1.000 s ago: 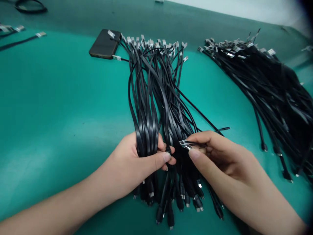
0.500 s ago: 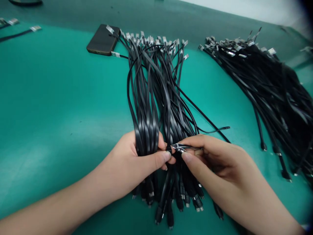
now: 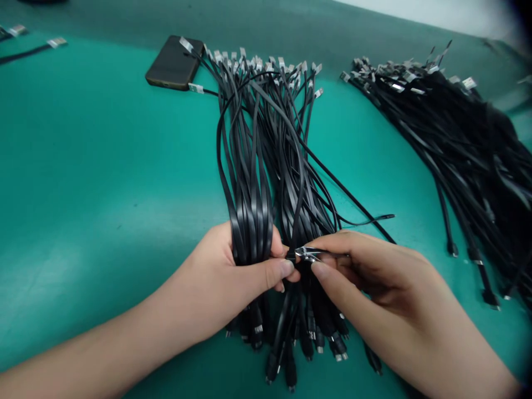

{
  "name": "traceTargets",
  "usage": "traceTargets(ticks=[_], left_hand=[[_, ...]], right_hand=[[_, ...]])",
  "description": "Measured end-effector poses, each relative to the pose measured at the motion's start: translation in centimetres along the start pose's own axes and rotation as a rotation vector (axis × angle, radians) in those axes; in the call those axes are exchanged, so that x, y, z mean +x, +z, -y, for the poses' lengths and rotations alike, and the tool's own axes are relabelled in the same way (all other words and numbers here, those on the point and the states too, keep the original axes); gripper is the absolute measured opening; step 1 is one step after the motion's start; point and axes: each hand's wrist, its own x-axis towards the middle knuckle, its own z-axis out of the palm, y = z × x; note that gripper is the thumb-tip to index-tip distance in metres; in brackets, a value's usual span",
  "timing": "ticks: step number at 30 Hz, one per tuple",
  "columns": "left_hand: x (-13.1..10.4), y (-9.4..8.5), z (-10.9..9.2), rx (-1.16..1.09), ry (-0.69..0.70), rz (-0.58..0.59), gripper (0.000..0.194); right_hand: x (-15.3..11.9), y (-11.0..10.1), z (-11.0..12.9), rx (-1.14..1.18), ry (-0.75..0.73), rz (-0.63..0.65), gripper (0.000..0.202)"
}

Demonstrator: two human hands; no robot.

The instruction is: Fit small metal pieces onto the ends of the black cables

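Observation:
My left hand [image 3: 243,263] is closed around a bundle of flat black USB cables [image 3: 251,205]. Between its thumb and fingertips it pinches a small dark piece that reaches toward my right hand [image 3: 369,282]. That hand grips a shiny nail clipper [image 3: 307,254], its metal jaws right at my left fingertips, touching or nearly touching the pinched piece. Beneath and beside both hands lie more black cables [image 3: 291,183], silver USB plugs at the far end and small plugs [image 3: 291,377] toward me. My right fingers partly hide the clipper's levers.
A dark phone [image 3: 174,62] lies at the back left of the green table [image 3: 83,183], with a cable plug resting over it. At right spreads a large pile of black cables [image 3: 465,144]. Loose cable ends [image 3: 57,42] show at the far left.
The clipper and my right hand have shifted very slightly to the right. My left hand keeps its grip on the cables. The whole view has moved a little.

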Motion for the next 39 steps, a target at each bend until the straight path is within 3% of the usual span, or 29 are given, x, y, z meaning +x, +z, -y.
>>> traceTargets(ticks=[22,24,29,36,39], left_hand=[[0.00,-0.08,-0.02,0.052,-0.011,-0.019,0.016],[0.00,-0.13,0.02,0.044,-0.015,-0.018,0.016],[0.07,-0.25,0.24,0.028,-0.034,-0.011,0.017],[-0.21,0.15,-0.14,0.184,-0.049,-0.133,0.031],[-0.29,0.27,-0.43,0.204,-0.043,-0.127,0.031]], right_hand=[[0.27,-0.11,-0.18,0.117,0.058,0.059,0.015],[0.21,-0.19,-0.22,0.124,0.072,0.019,0.014],[0.02,-0.17,-0.56,0.140,0.107,-0.222,0.012],[0.03,0.10,-0.17,0.139,0.085,-0.143,0.012],[-0.12,0.07,0.01,0.116,0.087,-0.078,0.013]])
